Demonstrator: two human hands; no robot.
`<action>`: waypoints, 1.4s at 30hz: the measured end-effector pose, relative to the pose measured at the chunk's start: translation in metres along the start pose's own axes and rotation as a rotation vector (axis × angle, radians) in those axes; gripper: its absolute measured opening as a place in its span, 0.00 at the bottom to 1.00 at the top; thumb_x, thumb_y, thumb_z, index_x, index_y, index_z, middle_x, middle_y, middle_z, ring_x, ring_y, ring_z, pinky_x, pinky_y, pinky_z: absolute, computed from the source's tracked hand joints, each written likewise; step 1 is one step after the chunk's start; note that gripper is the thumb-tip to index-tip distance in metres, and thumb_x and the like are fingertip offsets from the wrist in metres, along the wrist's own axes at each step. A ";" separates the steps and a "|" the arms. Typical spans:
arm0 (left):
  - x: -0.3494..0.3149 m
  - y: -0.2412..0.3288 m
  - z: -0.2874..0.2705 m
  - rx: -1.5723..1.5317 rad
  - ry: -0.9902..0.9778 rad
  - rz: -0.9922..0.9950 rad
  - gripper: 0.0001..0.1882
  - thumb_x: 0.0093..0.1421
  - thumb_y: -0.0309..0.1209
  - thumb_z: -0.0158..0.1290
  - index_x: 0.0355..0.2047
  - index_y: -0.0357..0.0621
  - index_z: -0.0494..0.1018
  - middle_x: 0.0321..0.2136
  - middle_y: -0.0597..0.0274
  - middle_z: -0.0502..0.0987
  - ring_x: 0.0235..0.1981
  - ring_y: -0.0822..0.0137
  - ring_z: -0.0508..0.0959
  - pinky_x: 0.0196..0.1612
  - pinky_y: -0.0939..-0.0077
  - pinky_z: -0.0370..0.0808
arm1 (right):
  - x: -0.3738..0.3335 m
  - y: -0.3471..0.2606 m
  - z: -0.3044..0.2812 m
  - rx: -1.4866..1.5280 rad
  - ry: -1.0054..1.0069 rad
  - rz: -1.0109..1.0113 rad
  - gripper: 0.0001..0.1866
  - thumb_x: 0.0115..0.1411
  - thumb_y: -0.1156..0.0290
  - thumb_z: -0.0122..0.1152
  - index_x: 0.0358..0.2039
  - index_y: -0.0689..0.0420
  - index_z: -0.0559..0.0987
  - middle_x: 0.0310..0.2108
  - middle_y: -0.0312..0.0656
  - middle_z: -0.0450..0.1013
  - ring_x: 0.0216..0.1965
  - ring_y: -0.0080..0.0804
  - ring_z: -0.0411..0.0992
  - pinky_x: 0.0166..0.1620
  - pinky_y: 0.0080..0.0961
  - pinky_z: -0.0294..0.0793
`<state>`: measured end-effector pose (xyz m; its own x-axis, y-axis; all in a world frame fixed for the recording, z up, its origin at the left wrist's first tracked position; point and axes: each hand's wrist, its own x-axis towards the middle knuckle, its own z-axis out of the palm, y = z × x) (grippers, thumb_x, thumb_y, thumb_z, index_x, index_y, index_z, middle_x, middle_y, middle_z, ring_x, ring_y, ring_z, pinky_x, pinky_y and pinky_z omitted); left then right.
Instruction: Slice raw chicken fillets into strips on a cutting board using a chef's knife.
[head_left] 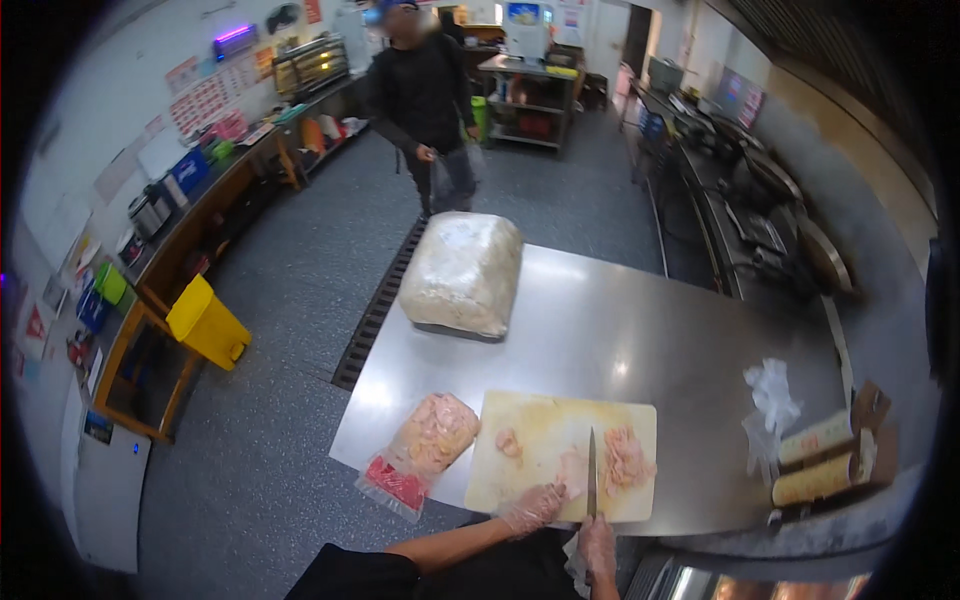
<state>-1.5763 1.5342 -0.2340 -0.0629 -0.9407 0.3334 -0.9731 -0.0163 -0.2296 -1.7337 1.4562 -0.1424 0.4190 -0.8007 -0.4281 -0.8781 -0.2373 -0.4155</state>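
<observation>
My left hand [535, 511], in a clear plastic glove, has its fingers closed on a piece of raw chicken [571, 474] at the front of the white cutting board [540, 412]. Gripped in my gloved right hand [598, 549] is a kitchen knife [592, 476], its blade pointing away from me just right of that piece. A pile of cut raw chicken [626, 460] lies right of the blade. One small chunk [508, 443] sits apart on the board's left side. Beside the board rests a clear bag of raw chicken [437, 433] with a red label.
A big wrapped pale block [462, 272] stands at the steel table's [590, 330] far left corner. Boxed rolls [815, 478] and crumpled clear plastic [771, 395] lie on the right. Another person [420, 100] stands beyond, holding a dark bag. A yellow bin [207, 322] stands left.
</observation>
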 end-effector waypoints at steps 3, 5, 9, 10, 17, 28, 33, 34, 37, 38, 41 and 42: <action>0.004 -0.002 -0.015 -0.084 -0.105 -0.082 0.14 0.55 0.27 0.45 0.40 0.33 0.69 0.27 0.53 0.73 0.27 0.63 0.74 0.24 0.69 0.73 | 0.002 0.007 0.008 0.018 0.007 -0.027 0.20 0.63 0.60 0.45 0.45 0.64 0.70 0.32 0.67 0.73 0.38 0.66 0.72 0.43 0.54 0.70; 0.011 0.000 0.002 -0.184 0.237 -0.103 0.04 0.55 0.28 0.47 0.31 0.44 0.70 0.24 0.61 0.69 0.24 0.66 0.73 0.21 0.70 0.71 | -0.003 0.025 0.015 0.016 0.042 -0.108 0.20 0.64 0.61 0.43 0.46 0.65 0.71 0.33 0.67 0.72 0.37 0.67 0.70 0.41 0.52 0.70; 0.015 -0.005 -0.017 -0.631 0.034 -0.220 0.06 0.56 0.29 0.47 0.32 0.43 0.71 0.28 0.57 0.71 0.28 0.60 0.75 0.27 0.66 0.74 | -0.016 0.004 -0.002 0.057 -0.017 -0.112 0.21 0.65 0.63 0.42 0.50 0.66 0.70 0.35 0.66 0.72 0.38 0.64 0.71 0.39 0.49 0.70; 0.019 -0.007 -0.016 -0.622 -0.022 -0.198 0.07 0.55 0.29 0.46 0.32 0.41 0.71 0.29 0.56 0.71 0.29 0.59 0.75 0.29 0.64 0.74 | -0.010 0.003 0.000 0.058 -0.015 -0.102 0.21 0.65 0.63 0.42 0.50 0.66 0.70 0.35 0.66 0.72 0.38 0.64 0.71 0.39 0.49 0.70; 0.044 -0.023 -0.004 -0.863 -0.108 -0.169 0.07 0.55 0.29 0.45 0.29 0.40 0.71 0.25 0.48 0.73 0.29 0.52 0.76 0.30 0.58 0.73 | 0.009 0.000 0.013 0.014 0.033 0.062 0.19 0.64 0.61 0.46 0.45 0.64 0.68 0.32 0.65 0.74 0.38 0.66 0.73 0.43 0.54 0.70; 0.037 -0.022 -0.005 -0.855 -0.130 -0.156 0.06 0.59 0.29 0.47 0.26 0.45 0.72 0.20 0.58 0.71 0.24 0.59 0.73 0.30 0.67 0.72 | 0.000 0.002 0.013 -0.011 0.081 0.035 0.17 0.64 0.61 0.46 0.44 0.64 0.67 0.30 0.65 0.74 0.36 0.65 0.73 0.40 0.54 0.71; 0.034 -0.027 -0.003 -1.100 -0.300 -0.177 0.08 0.58 0.32 0.49 0.26 0.43 0.74 0.23 0.53 0.76 0.26 0.56 0.75 0.31 0.66 0.73 | 0.011 0.003 0.012 0.029 0.040 -0.015 0.15 0.65 0.62 0.45 0.42 0.63 0.68 0.27 0.63 0.74 0.33 0.65 0.74 0.37 0.53 0.72; 0.035 -0.030 -0.007 -1.105 -0.308 -0.158 0.08 0.58 0.32 0.49 0.26 0.43 0.74 0.23 0.53 0.76 0.26 0.56 0.75 0.31 0.66 0.73 | 0.007 -0.004 0.004 0.025 0.005 0.030 0.16 0.65 0.62 0.44 0.42 0.63 0.68 0.29 0.64 0.74 0.35 0.65 0.73 0.39 0.54 0.71; 0.040 -0.036 -0.015 -1.083 -0.371 -0.181 0.09 0.56 0.34 0.50 0.27 0.43 0.76 0.24 0.52 0.77 0.27 0.54 0.77 0.31 0.63 0.74 | 0.009 -0.005 0.001 0.048 -0.015 0.048 0.17 0.65 0.61 0.44 0.43 0.63 0.67 0.31 0.65 0.74 0.37 0.64 0.73 0.41 0.55 0.69; 0.044 -0.038 -0.016 -0.994 -0.276 -0.109 0.09 0.55 0.34 0.50 0.27 0.44 0.76 0.24 0.52 0.77 0.27 0.54 0.77 0.31 0.63 0.74 | 0.011 -0.005 -0.003 0.057 -0.007 0.063 0.17 0.65 0.61 0.44 0.43 0.63 0.67 0.31 0.65 0.74 0.37 0.64 0.73 0.41 0.55 0.69; 0.046 -0.043 -0.032 -0.937 -0.233 -0.045 0.09 0.54 0.35 0.50 0.28 0.46 0.77 0.25 0.54 0.77 0.27 0.54 0.77 0.31 0.63 0.75 | 0.007 -0.011 -0.011 0.090 -0.049 0.077 0.18 0.65 0.60 0.42 0.44 0.63 0.67 0.33 0.65 0.74 0.40 0.64 0.73 0.44 0.55 0.69; 0.048 -0.044 -0.039 -0.963 -0.267 -0.070 0.09 0.53 0.34 0.50 0.28 0.47 0.78 0.25 0.54 0.77 0.27 0.54 0.78 0.31 0.62 0.75 | 0.004 -0.011 -0.014 0.106 -0.051 0.052 0.18 0.65 0.60 0.42 0.44 0.63 0.67 0.33 0.65 0.74 0.40 0.65 0.72 0.44 0.55 0.69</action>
<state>-1.5450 1.5029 -0.1724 -0.0617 -0.9953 0.0744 -0.7449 0.0955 0.6604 -1.7259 1.4478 -0.1283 0.3870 -0.7807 -0.4906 -0.8708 -0.1346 -0.4728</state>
